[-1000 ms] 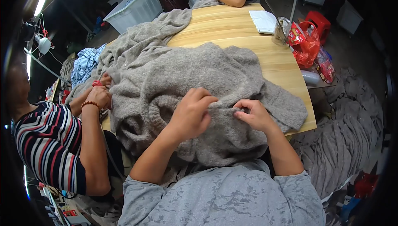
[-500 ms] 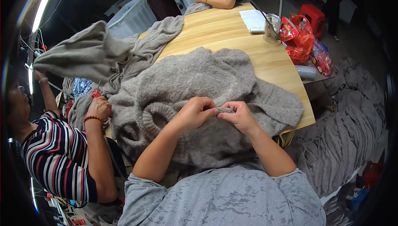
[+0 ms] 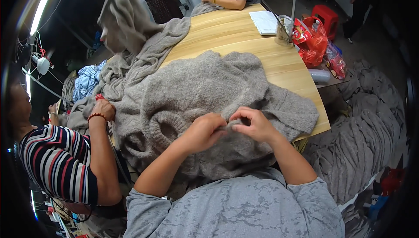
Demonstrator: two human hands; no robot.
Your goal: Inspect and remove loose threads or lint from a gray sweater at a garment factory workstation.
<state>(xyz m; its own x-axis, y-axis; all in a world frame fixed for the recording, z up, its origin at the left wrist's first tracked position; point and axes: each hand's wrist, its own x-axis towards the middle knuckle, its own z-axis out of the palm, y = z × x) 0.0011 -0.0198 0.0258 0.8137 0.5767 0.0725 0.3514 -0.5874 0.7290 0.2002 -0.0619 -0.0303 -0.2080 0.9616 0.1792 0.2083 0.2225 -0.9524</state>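
Well to the left of my left hand (image 3: pixel 204 129), a co-worker in a striped shirt (image 3: pixel 56 161) is beside the worktop (image 3: pixel 293 74), and between us bunches a grey knit sweater (image 3: pixel 196 81), its round ribbed opening (image 3: pixel 155 126) just beside that hand. My left hand, its fingers curled narrow, meets the sweater, though I cannot tell whether it grips, while just right of it my right hand (image 3: pixel 255 125) pinches the knit between thumb and forefinger. Beyond my right hand lie a red plastic bag (image 3: pixel 316 46) and, farther right, heaped grey knitwear (image 3: pixel 358 146).
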